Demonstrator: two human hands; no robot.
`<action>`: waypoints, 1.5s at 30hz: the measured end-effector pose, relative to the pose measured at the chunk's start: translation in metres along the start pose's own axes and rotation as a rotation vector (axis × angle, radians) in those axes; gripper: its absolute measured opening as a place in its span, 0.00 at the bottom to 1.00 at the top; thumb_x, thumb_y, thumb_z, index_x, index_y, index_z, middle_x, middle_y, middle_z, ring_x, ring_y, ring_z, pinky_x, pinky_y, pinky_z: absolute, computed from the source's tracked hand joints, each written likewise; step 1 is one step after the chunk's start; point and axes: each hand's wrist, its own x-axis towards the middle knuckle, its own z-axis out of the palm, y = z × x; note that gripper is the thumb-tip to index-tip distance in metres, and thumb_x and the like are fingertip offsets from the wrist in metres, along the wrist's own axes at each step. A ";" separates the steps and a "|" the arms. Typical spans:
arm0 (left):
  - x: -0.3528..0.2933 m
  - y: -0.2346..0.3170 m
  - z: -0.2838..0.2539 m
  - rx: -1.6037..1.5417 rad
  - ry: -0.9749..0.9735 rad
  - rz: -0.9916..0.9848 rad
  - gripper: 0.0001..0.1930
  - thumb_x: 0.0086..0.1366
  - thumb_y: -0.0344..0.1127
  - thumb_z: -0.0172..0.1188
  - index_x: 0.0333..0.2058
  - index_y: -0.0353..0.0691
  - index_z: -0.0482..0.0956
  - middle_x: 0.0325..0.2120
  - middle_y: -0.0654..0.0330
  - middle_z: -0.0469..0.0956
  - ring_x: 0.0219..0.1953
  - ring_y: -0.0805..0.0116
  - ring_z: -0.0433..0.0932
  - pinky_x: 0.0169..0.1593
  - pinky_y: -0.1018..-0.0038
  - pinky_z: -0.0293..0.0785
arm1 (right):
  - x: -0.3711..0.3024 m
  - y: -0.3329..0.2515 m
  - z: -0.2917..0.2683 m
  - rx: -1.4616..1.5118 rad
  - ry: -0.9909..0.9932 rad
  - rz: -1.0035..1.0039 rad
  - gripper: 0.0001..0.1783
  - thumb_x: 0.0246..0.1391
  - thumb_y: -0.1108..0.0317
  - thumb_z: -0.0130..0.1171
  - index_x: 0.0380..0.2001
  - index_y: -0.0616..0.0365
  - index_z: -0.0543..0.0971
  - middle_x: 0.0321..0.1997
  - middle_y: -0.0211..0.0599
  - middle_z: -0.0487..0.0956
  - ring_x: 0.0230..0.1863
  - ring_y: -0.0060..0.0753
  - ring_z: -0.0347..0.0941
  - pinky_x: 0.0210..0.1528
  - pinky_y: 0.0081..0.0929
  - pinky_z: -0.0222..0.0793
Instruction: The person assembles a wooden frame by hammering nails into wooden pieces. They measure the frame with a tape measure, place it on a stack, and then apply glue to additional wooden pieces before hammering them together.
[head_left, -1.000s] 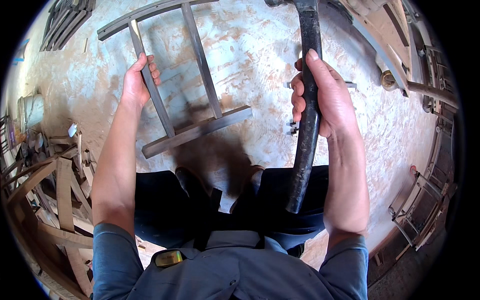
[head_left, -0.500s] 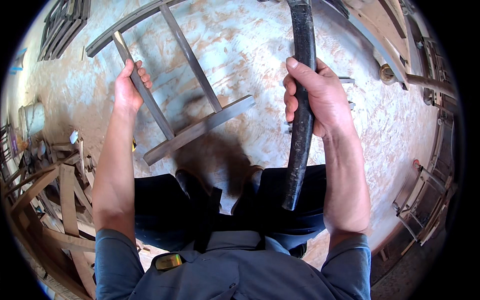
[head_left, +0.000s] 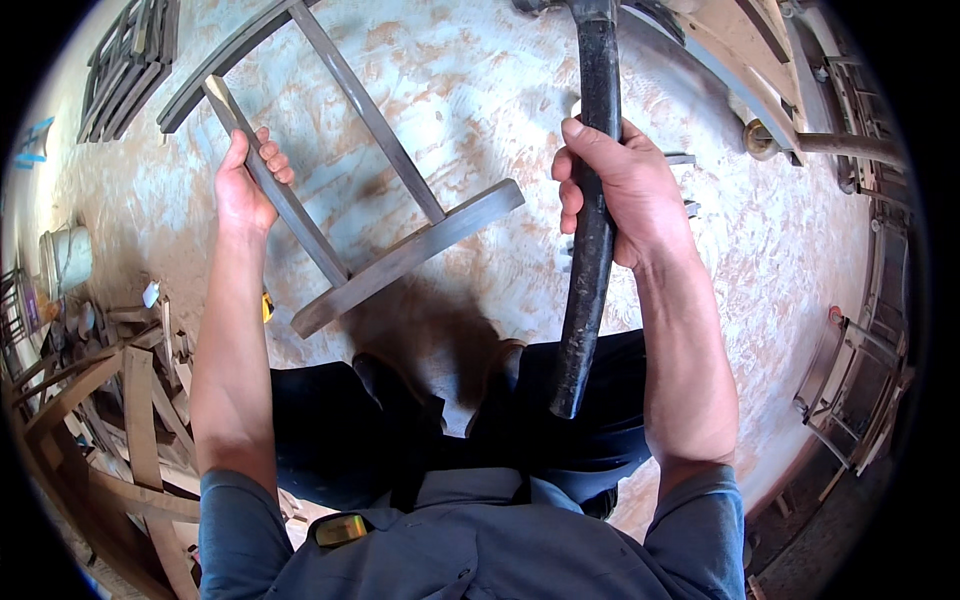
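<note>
My left hand (head_left: 250,180) is closed around one slat of a grey-brown wooden frame (head_left: 410,250). The frame has two slats between a straight bar and a curved rail (head_left: 225,62), which runs out of the picture at the top. A pale bare end shows on the held slat, at the curved rail; whether it sits in the rail I cannot tell. In my right hand (head_left: 625,190) is a hammer (head_left: 598,90), gripped midway along its thick black handle. Its head is partly cut off by the upper edge, and the handle's butt points toward my lap.
Wooden pieces (head_left: 140,410) are heaped at the left, below a pale bucket (head_left: 68,258). Dark curved parts (head_left: 125,70) are stacked at the far left. A wooden structure (head_left: 730,60) stands at the far right, and more frames (head_left: 850,390) lean along the right side.
The frame has tilted a little, its curved rail shifting left and its straight bar's right end rising. The hammer has moved slightly left and down, and more of its head shows.
</note>
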 end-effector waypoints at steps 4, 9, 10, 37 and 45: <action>-0.002 0.004 0.003 -0.023 -0.059 0.034 0.18 0.71 0.51 0.50 0.43 0.39 0.70 0.27 0.65 0.66 0.28 0.71 0.64 0.31 0.75 0.63 | -0.002 0.000 -0.004 -0.032 0.019 -0.010 0.12 0.60 0.64 0.58 0.35 0.62 0.70 0.23 0.34 0.77 0.13 0.21 0.69 0.13 0.20 0.68; -0.004 0.013 0.002 -0.092 -0.179 0.067 0.19 0.71 0.50 0.50 0.44 0.37 0.70 0.27 0.63 0.66 0.28 0.70 0.64 0.32 0.73 0.63 | -0.001 -0.001 -0.004 -0.024 0.049 -0.006 0.13 0.60 0.64 0.57 0.38 0.63 0.69 0.27 0.34 0.78 0.17 0.19 0.70 0.15 0.19 0.69; -0.005 0.015 0.003 -0.104 -0.196 0.078 0.19 0.71 0.50 0.50 0.44 0.37 0.70 0.27 0.63 0.66 0.29 0.69 0.64 0.32 0.73 0.63 | -0.001 -0.002 -0.004 -0.045 0.056 -0.005 0.13 0.60 0.64 0.57 0.38 0.63 0.69 0.28 0.34 0.78 0.18 0.18 0.71 0.16 0.19 0.70; -0.002 0.037 -0.002 -0.209 -0.467 0.217 0.23 0.69 0.49 0.54 0.49 0.33 0.70 0.27 0.62 0.66 0.29 0.69 0.62 0.33 0.72 0.61 | -0.002 -0.002 0.008 -0.124 0.008 0.046 0.15 0.57 0.64 0.60 0.41 0.66 0.74 0.36 0.38 0.79 0.37 0.25 0.75 0.30 0.25 0.75; 0.001 0.037 -0.003 -0.125 -0.240 0.150 0.20 0.71 0.50 0.51 0.45 0.37 0.70 0.25 0.63 0.67 0.27 0.70 0.65 0.30 0.74 0.63 | 0.000 0.005 0.010 -0.175 -0.028 0.027 0.16 0.57 0.65 0.61 0.42 0.67 0.73 0.38 0.44 0.80 0.38 0.30 0.77 0.29 0.25 0.77</action>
